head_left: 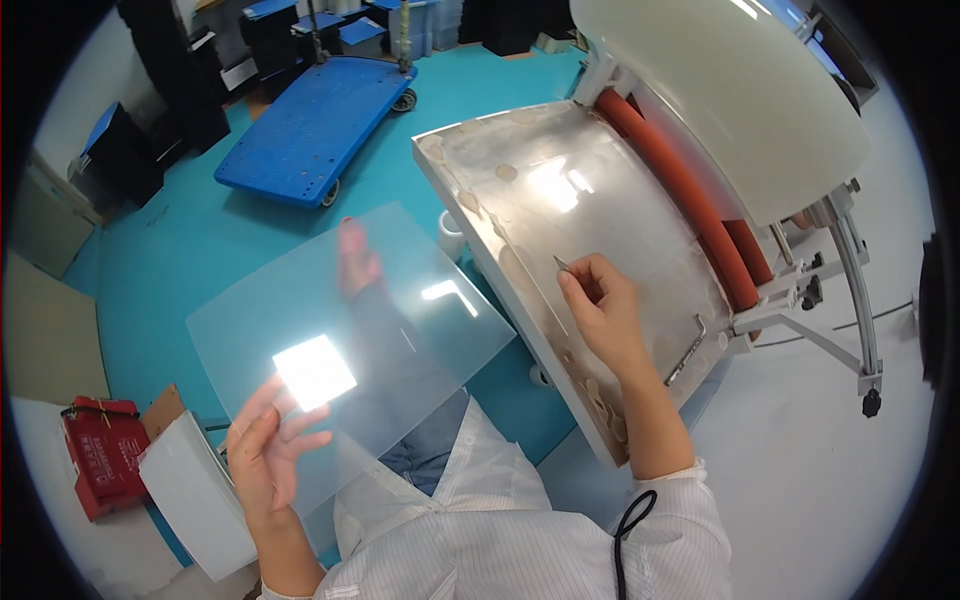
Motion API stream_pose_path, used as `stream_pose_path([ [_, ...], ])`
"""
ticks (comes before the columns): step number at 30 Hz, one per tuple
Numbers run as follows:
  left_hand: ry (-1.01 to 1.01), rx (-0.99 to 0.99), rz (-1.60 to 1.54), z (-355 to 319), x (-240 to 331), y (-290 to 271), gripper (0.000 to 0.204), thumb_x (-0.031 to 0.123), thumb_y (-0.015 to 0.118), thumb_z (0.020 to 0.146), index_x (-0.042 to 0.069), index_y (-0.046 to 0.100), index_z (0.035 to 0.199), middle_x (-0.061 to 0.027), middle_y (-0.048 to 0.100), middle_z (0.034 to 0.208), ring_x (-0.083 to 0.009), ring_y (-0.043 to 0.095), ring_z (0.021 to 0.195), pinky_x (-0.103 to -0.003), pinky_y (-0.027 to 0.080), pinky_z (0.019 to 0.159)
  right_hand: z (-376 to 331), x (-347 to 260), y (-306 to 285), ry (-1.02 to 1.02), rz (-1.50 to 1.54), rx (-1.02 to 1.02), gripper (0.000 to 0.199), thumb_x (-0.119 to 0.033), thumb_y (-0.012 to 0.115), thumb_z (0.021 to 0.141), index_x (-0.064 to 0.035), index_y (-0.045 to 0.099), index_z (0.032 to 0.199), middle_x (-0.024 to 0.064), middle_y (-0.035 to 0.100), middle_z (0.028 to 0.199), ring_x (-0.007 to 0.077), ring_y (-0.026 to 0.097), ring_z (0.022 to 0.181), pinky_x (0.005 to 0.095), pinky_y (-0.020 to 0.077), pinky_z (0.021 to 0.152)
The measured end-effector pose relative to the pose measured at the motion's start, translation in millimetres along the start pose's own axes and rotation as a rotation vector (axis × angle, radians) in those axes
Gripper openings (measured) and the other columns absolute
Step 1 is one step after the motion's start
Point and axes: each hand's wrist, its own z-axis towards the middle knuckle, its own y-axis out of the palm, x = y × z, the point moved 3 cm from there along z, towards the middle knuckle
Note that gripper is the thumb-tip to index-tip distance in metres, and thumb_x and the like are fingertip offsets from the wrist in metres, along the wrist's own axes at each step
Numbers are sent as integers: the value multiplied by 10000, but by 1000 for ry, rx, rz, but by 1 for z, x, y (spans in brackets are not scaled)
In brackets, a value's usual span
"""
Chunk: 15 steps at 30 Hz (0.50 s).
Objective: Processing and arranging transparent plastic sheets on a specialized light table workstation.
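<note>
On the left, my left hand [263, 455] grips the near left part of a large clear sheet [400, 340], thumb on one side and fingers behind it. The sheet is tilted, and bright light reflects off it. My leg and a reddish shoe show through it. My right hand [608, 312] is over the metal bed [640, 220] of a machine, its fingers pinched on a small pointed grey piece [561, 264]. Only the tip of that piece sticks out, so its kind is hidden. A hex key [688, 352] lies on the bed near my right wrist.
Red rollers [690, 200] and a large cream-coloured cover [740, 90] stand at the bed's far right. A blue platform trolley [310, 130] is on the teal floor. A red bag [103, 455] and a white board [195, 490] are at lower left. A white roll [451, 235] is beside the bed.
</note>
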Motion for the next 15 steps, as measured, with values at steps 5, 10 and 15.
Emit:
stream_pose_path([
  [5, 7, 112, 0, -6, -12, -4, 444, 84, 494, 914, -121, 399, 1297, -285, 586, 1154, -412, 660, 929, -445, 604, 643, -7, 17, 17, -8, 54, 14, 131, -131, 630, 900, -14, 586, 859, -47, 517, 684, 28, 444, 616, 200, 360, 561],
  [10, -82, 87, -45, 7, -35, -1, 448, 95, 517, 918, -101, 406, 1306, -295, 576, 1165, -396, 649, 957, -458, 588, 701, -10, 22, 15, -24, 46, 35, 126, -143, 624, 911, -23, 590, 896, -45, 523, 714, 35, 453, 650, 206, 371, 587],
  [15, -117, 31, -68, 26, -54, 11, 441, 111, 517, 923, -93, 428, 1304, -275, 589, 1162, -383, 650, 959, -448, 584, 723, -10, 16, 18, -24, 59, 109, 124, -135, 616, 915, -18, 577, 913, -30, 537, 766, 39, 469, 683, 202, 388, 610],
])
